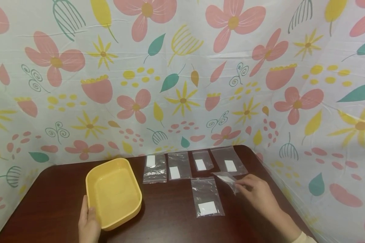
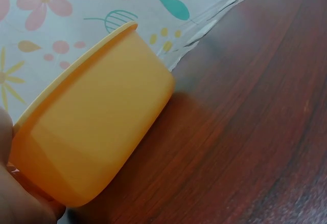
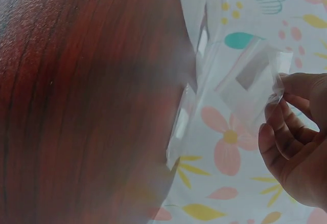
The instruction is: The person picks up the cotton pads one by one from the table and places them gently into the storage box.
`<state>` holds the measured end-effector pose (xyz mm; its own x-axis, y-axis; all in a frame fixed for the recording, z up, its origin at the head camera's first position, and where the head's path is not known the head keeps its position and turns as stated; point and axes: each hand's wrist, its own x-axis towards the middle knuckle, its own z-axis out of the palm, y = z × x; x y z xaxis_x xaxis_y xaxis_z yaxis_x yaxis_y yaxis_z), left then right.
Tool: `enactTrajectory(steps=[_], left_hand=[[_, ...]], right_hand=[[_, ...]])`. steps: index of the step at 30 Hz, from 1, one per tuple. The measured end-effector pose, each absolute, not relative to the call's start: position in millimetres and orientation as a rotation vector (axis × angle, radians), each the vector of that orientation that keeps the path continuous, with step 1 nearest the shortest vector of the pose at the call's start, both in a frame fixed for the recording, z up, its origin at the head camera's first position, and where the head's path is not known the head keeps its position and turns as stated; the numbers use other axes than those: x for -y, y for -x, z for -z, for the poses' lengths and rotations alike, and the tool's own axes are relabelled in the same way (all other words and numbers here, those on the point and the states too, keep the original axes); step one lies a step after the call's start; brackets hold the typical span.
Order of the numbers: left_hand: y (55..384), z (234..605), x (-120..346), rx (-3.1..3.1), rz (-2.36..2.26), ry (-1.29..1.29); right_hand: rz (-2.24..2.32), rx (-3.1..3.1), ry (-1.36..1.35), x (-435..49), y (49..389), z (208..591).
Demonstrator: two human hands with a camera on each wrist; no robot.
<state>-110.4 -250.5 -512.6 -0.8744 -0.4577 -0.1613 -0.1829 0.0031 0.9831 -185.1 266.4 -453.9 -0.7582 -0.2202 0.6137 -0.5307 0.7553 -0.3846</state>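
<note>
My left hand [image 1: 89,224] holds the near left side of an empty yellow plastic tray [image 1: 115,189], its thumb at the rim. The left wrist view shows the tray's outer wall [image 2: 102,116] close above the dark table, with part of the hand at the lower left. Between thumb and fingers, my right hand [image 1: 260,195] pinches a small clear plastic bag [image 3: 250,86] with a white label, raised at a tilt. Just left of that hand, another clear bag with a white label [image 1: 207,208] lies flat on the table.
Along the back of the dark wooden table [image 1: 164,212] lie several more clear bags, including one at the left [image 1: 155,173] and one at the right [image 1: 231,165], each with a white label. A flower-printed curtain [image 1: 182,74] hangs close behind and at both sides.
</note>
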Motion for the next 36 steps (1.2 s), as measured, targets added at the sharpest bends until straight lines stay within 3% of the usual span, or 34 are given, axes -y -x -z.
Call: enactTrajectory(steps=[36], left_hand=[[112.4, 514.9, 248.1, 1.999, 2.007, -0.673]], right_hand=[[-0.840, 2.410, -0.744, -195.2, 209.2, 438.9]])
